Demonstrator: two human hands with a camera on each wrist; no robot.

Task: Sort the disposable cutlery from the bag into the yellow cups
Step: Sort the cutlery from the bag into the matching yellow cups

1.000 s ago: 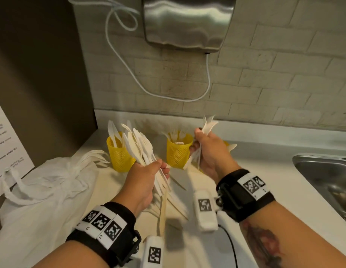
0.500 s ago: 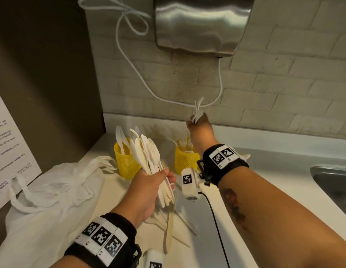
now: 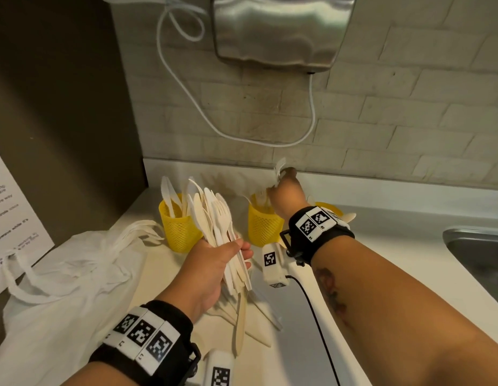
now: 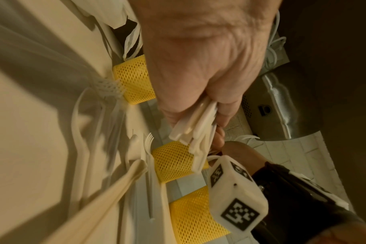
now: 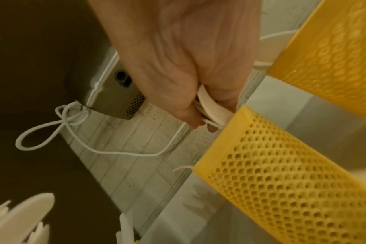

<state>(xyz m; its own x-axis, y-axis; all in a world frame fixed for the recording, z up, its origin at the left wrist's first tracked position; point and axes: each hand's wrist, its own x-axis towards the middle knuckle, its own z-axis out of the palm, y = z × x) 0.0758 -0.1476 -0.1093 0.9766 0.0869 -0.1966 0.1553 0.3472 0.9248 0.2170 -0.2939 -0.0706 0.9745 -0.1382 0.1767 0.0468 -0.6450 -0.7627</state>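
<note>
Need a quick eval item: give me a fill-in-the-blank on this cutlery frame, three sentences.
1. The left hand grips a mixed bundle of white ____.
2. The right hand holds a few pieces over the ____ yellow cup.
3. The white bag lies at the ____ of the counter.

Missing words: cutlery; middle; left

Two bare forearms wearing black wristbands with square printed markers. The left hand (image 3: 214, 270) is held near the body, fingers curled in a grip. The right hand (image 3: 286, 190) reaches forward, arm outstretched, fingers pinched closed.
</note>
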